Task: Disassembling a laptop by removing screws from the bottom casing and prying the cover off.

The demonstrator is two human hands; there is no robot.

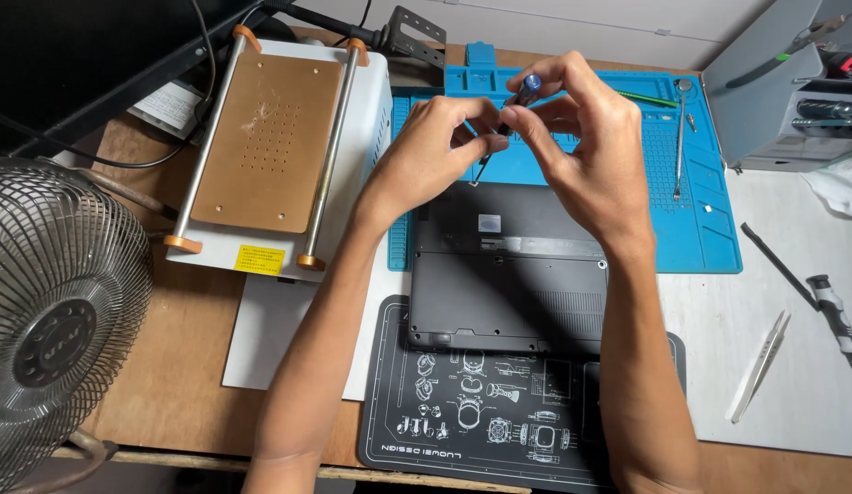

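A dark grey laptop (508,284) lies bottom side up across a blue work mat (701,210) and a black printed mat (463,412). Over its far edge both of my hands grip a small screwdriver (516,108) with a blue cap. My right hand (582,137) pinches the upper handle. My left hand (435,146) steadies the lower shaft with its fingertips. The tip points down at a spot near the laptop's far edge.
A white machine with a tan perforated plate (270,137) stands at the left, a metal fan (51,311) at the near left. White tweezers (760,366), a black-and-grey screwdriver (833,316), a metal tool (680,137) and a grey tool rack (774,91) lie to the right.
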